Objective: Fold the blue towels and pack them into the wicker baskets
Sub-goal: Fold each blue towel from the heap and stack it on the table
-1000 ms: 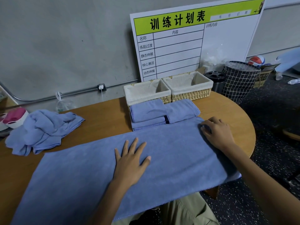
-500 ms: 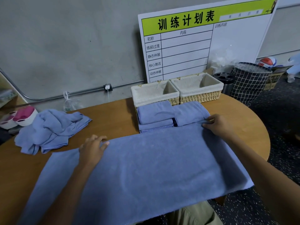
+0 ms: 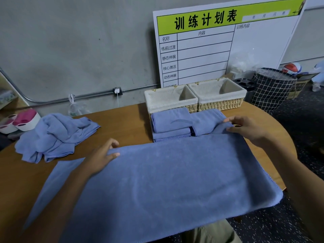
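Left hand [image 3: 100, 159] at the far edge of the spread blue towel [image 3: 166, 186], thumb and fingers pinching that edge and lifting it slightly off the wooden table [image 3: 122, 123]. Right hand [image 3: 249, 130] at the far right corner of the same towel, grip likewise pinched on the cloth, corner raised. Between the 2 grips, towel lying flat, near edge draped over the table's front. Just beyond the right grip, 2 stacks of folded blue towels [image 3: 177, 124], touching each other side by side. Directly behind those, 2 wicker baskets [image 3: 194, 98] with pale cloth liners, side by side, insides showing only liner. Well to the left of the left grip, a crumpled heap of unfolded blue towels [image 3: 54, 135]. Behind the baskets, a white planning board [image 3: 219, 44] with a green header leaning on the grey wall. Beyond the right grip, off the table, a black grid-pattern bin [image 3: 271, 88].
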